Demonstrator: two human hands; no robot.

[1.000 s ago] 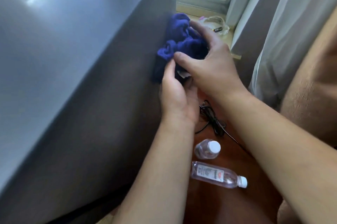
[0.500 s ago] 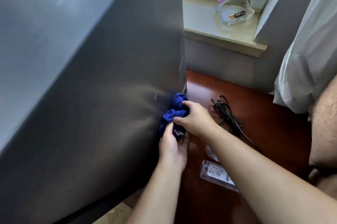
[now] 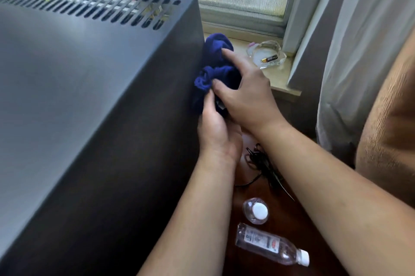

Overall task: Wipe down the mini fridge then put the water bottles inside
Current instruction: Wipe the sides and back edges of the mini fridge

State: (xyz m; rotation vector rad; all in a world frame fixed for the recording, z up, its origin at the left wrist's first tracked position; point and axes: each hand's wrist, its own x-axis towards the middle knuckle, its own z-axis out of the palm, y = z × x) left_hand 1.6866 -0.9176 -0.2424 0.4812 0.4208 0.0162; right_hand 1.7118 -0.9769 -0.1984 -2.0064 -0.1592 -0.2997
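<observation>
Window light falls on a dark mini fridge [image 3: 89, 96] beside a red-brown table [image 3: 285, 224], where two hands press a bunched blue cloth [image 3: 215, 60] against the fridge's right side wall, near its top rear corner. The right hand [image 3: 249, 96] clamps the wad between thumb and spread fingers. Just below, the left hand [image 3: 219, 132] grips the cloth's lower end. Under the forearms, one upright bottle [image 3: 256, 210] stands cap-up, and a toppled bottle [image 3: 269, 245] lies lengthwise left to right, cap pointing right.
</observation>
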